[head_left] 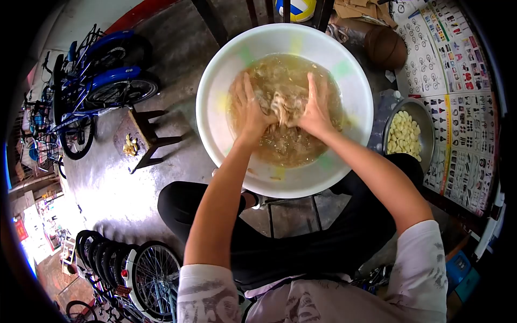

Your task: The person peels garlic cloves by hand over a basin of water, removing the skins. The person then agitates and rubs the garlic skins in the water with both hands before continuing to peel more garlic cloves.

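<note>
A large white basin (215, 134) holds murky brown water (296, 153) with small bits floating in it. In its middle a wet, pale brown clump (281, 107) breaks the surface; its kind is hard to make out, though it looks like loose, soft pieces. My left hand (250, 110) is at the clump's left side, fingers stretched out and thumb toward it. On the other side my right hand (316, 107) mirrors it, fingers extended upward and thumb near the clump. Both hands are wet, and the murky water partly hides what lies below them.
To the right, a metal bowl (432, 129) holds peeled garlic cloves (404, 133). Several yellowish pieces (130, 145) lie on a low wooden stool (141, 121) at the left. Bicycles (116, 81), a basketball (385, 47) and a volleyball (297, 8) stand around. Dark bars (210, 21) rise behind the basin.
</note>
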A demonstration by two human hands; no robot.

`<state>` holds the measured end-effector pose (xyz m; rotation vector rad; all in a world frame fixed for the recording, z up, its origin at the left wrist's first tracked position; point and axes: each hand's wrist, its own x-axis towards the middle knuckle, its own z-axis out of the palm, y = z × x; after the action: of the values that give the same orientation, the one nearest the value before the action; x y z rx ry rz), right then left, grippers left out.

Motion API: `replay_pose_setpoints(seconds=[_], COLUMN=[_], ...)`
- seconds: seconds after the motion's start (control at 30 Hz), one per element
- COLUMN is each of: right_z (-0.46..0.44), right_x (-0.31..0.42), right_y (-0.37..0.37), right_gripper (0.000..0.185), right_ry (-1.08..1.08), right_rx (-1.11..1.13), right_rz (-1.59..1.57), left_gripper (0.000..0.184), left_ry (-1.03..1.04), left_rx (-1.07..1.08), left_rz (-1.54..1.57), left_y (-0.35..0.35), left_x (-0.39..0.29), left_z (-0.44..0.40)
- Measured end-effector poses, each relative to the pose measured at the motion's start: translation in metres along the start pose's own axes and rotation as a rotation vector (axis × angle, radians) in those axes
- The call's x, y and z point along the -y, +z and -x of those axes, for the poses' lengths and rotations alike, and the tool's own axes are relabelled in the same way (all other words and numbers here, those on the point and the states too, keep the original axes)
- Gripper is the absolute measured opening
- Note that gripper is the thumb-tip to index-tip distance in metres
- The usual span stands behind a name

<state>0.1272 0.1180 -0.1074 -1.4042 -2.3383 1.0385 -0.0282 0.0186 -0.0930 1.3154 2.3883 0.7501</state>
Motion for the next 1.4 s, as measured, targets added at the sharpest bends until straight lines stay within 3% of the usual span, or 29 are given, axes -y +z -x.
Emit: replay_pose_setpoints(seconds=[0.1, 0.13, 0.2, 0.27, 0.3, 0.37, 0.4, 0.43, 0.47, 0.5, 0.57, 0.67, 0.73, 0.77, 0.83, 0.9, 0.97, 1.0, 1.07, 1.1, 1.13, 1.17, 1.2, 1.27, 1.33, 1.4], right_z=[-0.030, -0.037, -0.053, -0.069, -0.083, -0.087, -0.080, -0.075, -0.076, -0.079, -0.078, -0.075, -0.073, -0.082, -0.105, -0.096, -0.089, -0.083, -0.076, -0.073, -0.068, -0.065, -0.060, -0.041, -0.034, -0.031], right_x=[-0.007, -0.008, -0.004, -0.016, -0.046, -0.051, -0.029, -0.018, -0.020, -0.022, -0.024, -0.013, -0.005, -0.003, 0.000, -0.002, -0.005, -0.004, 0.006, 0.018, 0.025, 0.017, 0.015, 0.023, 0.042, 0.054], right_y=[0.006, 0.007, 0.002, 0.013, 0.040, 0.054, 0.038, 0.030, 0.032, 0.034, 0.037, 0.033, 0.027, 0.028, 0.031, 0.034, 0.028, 0.024, 0.018, 0.003, -0.008, -0.021, -0.036, -0.065, -0.084, -0.085], right_gripper=[0.131, 0.131, 0.122, 0.114, 0.104, 0.093, 0.085, 0.076, 0.076, 0.071, 0.066, 0.055, 0.042, 0.042, 0.054, 0.055, 0.056, 0.048, 0.041, 0.050, 0.059, 0.070, 0.070, 0.068, 0.066, 0.066], right_ry=[-0.271, -0.278, -0.189, -0.143, -0.374, -0.602, -0.534, -0.464, -0.459, -0.513, -0.566, -0.591, -0.450, -0.456, -0.198, -0.310, -0.407, -0.443, -0.486, -0.470, -0.451, -0.634, -0.639, -0.792, -0.703, -0.376], right_rx=[-0.054, -0.063, 0.173, 0.277, 0.149, 0.030, 0.010, -0.009, -0.003, -0.069, -0.137, -0.122, 0.048, 0.038, 0.512, 0.413, 0.315, 0.278, 0.236, 0.300, 0.376, 0.343, 0.339, 0.240, 0.356, 0.417], right_rz=[-0.105, -0.108, 0.027, 0.073, 0.073, 0.062, 0.114, 0.168, 0.171, 0.245, 0.314, 0.164, 0.273, 0.267, 0.586, 0.640, 0.708, 0.726, 0.737, 0.749, 0.762, 0.735, 0.745, 0.810, 0.810, 0.500], left_gripper=[0.134, 0.126, 0.119, 0.096, 0.096, 0.067, 0.067, 0.060, 0.053, 0.053, 0.050, 0.052, 0.050, 0.049, 0.046, 0.045, 0.049, 0.049, 0.069, 0.069, 0.073, 0.077, 0.077, 0.060, 0.055, 0.052], left_ry=[0.107, 0.160, 0.219, 0.198, 0.193, -0.150, -0.159, -0.101, -0.037, -0.038, 0.213, 0.153, 0.131, 0.107, 0.058, 0.029, 0.213, 0.206, 0.128, 0.135, 0.233, 0.329, 0.329, 0.377, 0.391, -0.123], left_rx=[-0.122, -0.071, -0.026, 0.133, 0.134, 0.064, 0.069, 0.088, 0.104, 0.108, -0.009, -0.129, -0.097, -0.068, -0.010, 0.011, -0.022, -0.024, 0.057, 0.050, 0.176, 0.298, 0.287, 0.371, 0.375, 0.470], left_rz=[0.234, 0.257, 0.281, 0.444, 0.443, 0.380, 0.378, 0.153, -0.070, -0.067, -0.223, -0.101, -0.085, -0.064, -0.018, 0.011, -0.465, -0.455, -0.219, -0.217, -0.231, -0.243, -0.238, -0.227, -0.280, -0.302], left_y=[0.008, 0.008, 0.006, 0.004, 0.004, 0.005, 0.009, 0.013, 0.017, 0.022, 0.031, 0.047, 0.059, 0.065, 0.073, 0.067, 0.048, 0.050, 0.044, 0.031, 0.014, -0.001, -0.021, -0.055, -0.076, -0.113], left_x=[0.011, 0.014, 0.018, 0.021, 0.016, 0.005, 0.008, 0.010, 0.011, 0.013, 0.020, 0.031, 0.044, 0.051, 0.061, 0.055, 0.021, 0.023, 0.034, 0.034, 0.032, 0.029, 0.020, 0.007, -0.007, -0.064], left_z=[-0.020, -0.026, -0.038, -0.043, -0.043, -0.040, -0.041, -0.042, -0.045, -0.047, -0.049, -0.049, -0.052, -0.058, -0.068, -0.060, -0.053, -0.047, -0.042, -0.044, -0.041, -0.038, -0.035, -0.022, -0.021, -0.025])
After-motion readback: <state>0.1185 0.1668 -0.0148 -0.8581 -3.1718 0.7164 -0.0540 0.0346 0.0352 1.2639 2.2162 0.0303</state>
